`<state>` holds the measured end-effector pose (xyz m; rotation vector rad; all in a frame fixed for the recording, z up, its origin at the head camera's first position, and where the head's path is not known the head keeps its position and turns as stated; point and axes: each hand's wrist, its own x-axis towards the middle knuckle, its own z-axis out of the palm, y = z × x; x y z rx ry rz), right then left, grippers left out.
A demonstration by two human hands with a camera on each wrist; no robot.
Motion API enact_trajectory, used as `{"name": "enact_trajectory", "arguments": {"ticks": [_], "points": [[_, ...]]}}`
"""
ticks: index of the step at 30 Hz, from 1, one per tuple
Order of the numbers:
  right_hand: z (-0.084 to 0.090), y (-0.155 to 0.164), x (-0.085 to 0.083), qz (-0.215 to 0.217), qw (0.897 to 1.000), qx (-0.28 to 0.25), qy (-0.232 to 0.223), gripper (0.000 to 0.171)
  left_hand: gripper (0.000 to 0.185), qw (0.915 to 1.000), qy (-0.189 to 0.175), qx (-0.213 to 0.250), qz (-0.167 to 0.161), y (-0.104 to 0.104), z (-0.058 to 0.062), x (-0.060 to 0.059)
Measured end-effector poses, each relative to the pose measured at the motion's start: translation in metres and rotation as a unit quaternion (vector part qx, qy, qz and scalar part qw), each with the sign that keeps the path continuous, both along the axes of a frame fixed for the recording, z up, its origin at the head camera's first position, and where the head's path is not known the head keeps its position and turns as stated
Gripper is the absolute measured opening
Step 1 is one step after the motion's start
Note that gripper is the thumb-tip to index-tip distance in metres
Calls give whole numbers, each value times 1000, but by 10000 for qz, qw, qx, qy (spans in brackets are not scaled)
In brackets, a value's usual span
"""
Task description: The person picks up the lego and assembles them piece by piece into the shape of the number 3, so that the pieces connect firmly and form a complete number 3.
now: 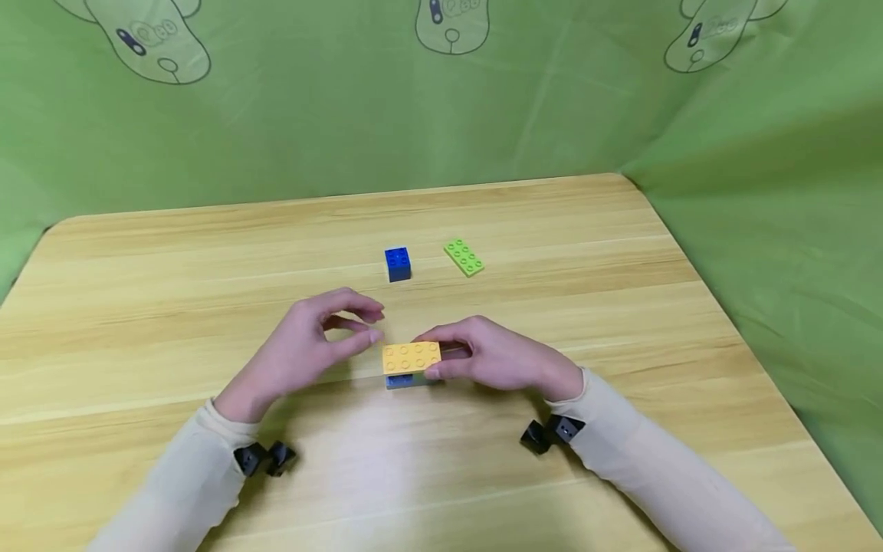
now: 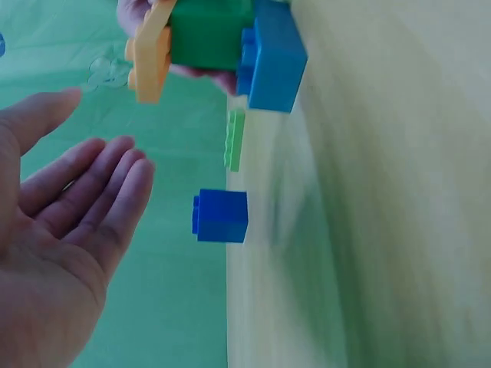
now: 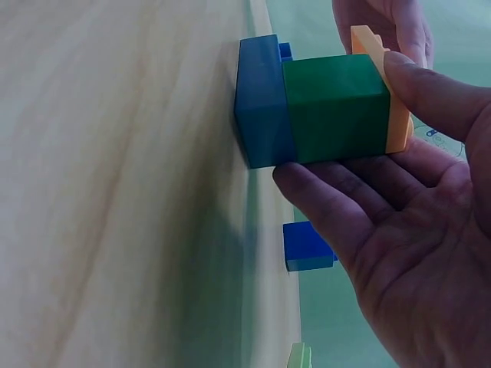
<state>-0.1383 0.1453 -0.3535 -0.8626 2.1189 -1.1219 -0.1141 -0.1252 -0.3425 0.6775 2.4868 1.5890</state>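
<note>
Green fabric backdrop: soft, creased cloth printed with pale cartoon outlines, hung behind and to the right of the work surface.

Desk: light wood-grain top, smooth, with rounded far corners.

Brick stack: three studded plastic pieces, glossy and hard-edged, standing on the desk near its middle. A flat yellow-orange plate with two rows of studs sits on top, a dark green block in the middle, and a blue block at the base against the desk.

Right hand: palm turned inward, wrist low over the desk. Its thumb presses the edge of the plate and its fingers curl along the side of the stack, gripping it.

Left hand: raised just left of the stack and clear of it, fingers gently bent, thumb and fingertips near each other but holding nothing. The left wrist view shows the palm relaxed and empty.

Green plate: lime, flat and oblong with two rows of studs, lying farther back on the desk.

Small blue brick: square and studded, just left of the green plate and apart from it.
</note>
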Motion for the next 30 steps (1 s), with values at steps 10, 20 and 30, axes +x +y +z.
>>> {"name": "enact_trajectory", "arguments": {"ticks": [10, 20, 30], "points": [[0, 3, 3, -109, 9998, 143, -28, 38, 33, 9837, 943, 765, 1322, 6, -3, -20], [0, -2, -2, 22, 10000, 26, -10, 38, 44, 9879, 482, 644, 1326, 4, -8, -50], [0, 0, 0, -26, 10000, 40, 16, 39, 54, 9954, -230, -78, 922, 7, -17, -80]]}}
